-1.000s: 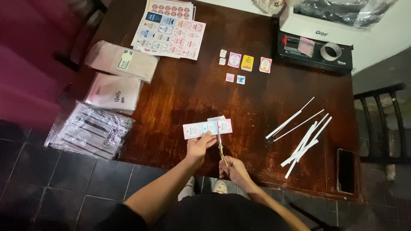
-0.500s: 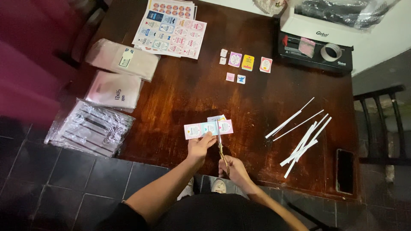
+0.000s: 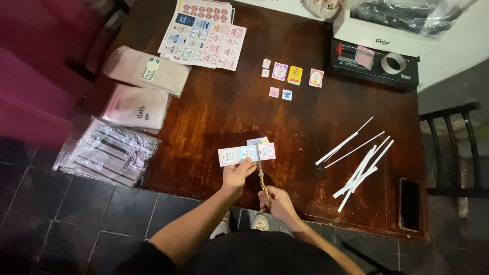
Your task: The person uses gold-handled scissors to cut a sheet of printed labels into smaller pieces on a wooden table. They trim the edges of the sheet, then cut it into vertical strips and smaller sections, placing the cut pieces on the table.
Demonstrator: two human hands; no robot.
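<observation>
Left hand [image 3: 237, 174] pinches the label strip [image 3: 246, 153] from below, strip's long axis running left-right just beyond both hands over the wooden table [image 3: 229, 112]. Right hand [image 3: 273, 199] grips scissors [image 3: 261, 175], blades pointing away, crossing the strip right of middle.

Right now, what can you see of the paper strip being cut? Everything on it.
The paper strip is a short, thin band of printed paper, pale pink and light blue, divided into small label panels side by side. It lies roughly level, just above the dark wooden table near its front edge. The left hand pinches its lower edge near the middle. The scissors, gripped by the right hand, cross it right of centre, blades pointing away from the person. A small piece shows behind its top edge.
</observation>
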